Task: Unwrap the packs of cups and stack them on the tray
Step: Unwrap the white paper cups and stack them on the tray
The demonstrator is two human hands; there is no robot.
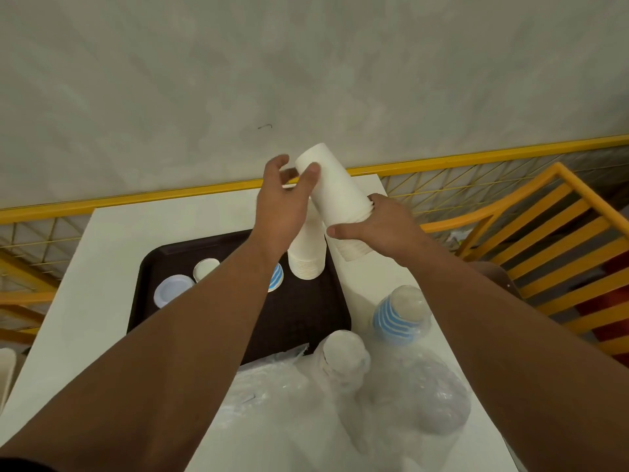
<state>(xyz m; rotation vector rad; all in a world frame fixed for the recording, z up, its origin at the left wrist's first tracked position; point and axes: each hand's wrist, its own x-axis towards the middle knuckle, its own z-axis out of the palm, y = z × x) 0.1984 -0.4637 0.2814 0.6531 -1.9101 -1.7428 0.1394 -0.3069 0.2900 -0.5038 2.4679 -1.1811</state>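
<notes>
Nearest us, at the table's point(112, 253) near-right corner, two wrapped packs point(345, 352) stood amid loose plastic wrap point(413, 396). Farther, one white cup stack point(306, 257) stood at the tray's point(163, 264) far-right corner. Above it, our right hand point(381, 229) was closed round the rim end of a tilted white stack point(335, 195); our left hand point(284, 202) cupped its closed end, fingers half open. We judged paper cups light, crushable, best held at the stiffer rims.
</notes>
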